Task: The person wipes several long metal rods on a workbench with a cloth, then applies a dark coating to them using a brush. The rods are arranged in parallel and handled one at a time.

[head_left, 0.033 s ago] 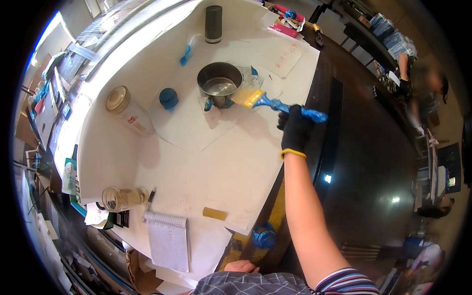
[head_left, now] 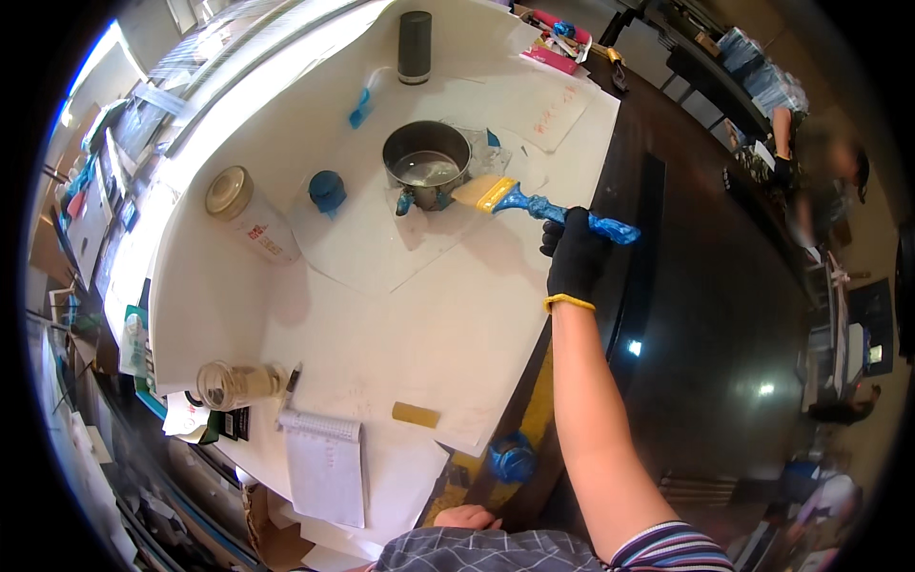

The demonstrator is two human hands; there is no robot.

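Gripping a blue-handled brush (head_left: 534, 204), the right hand (head_left: 575, 255), in a black glove with a yellow cuff, had its fingers closed around the handle's middle, arm reaching up from 6 o'clock. The pale bristles pointed to 9 o'clock and touched, or sat just beside, the right rim of the metal pot (head_left: 427, 157); contact was too close to call. The pot stood at 12 o'clock on the white table (head_left: 457, 324), on a loose white sheet (head_left: 381, 253), with a little liquid showing inside. Judging by that, the brush was at the pot for loading or wiping; no wet stroke showed on the sheet. The left hand (head_left: 467, 518) was bare, low at 6 o'clock by the table edge, mostly cut off, so spread or closed could not be told; it held nothing visible. A blue cap (head_left: 327, 189) and a tipped gold-lidded jar (head_left: 250, 221) lay at 10 o'clock of the pot, a dark cylinder (head_left: 415, 46) at 12. A spiral notepad (head_left: 326, 462), a glass jar on its side (head_left: 233, 384) and a blue tape roll (head_left: 513, 458) sat near the bottom edge.
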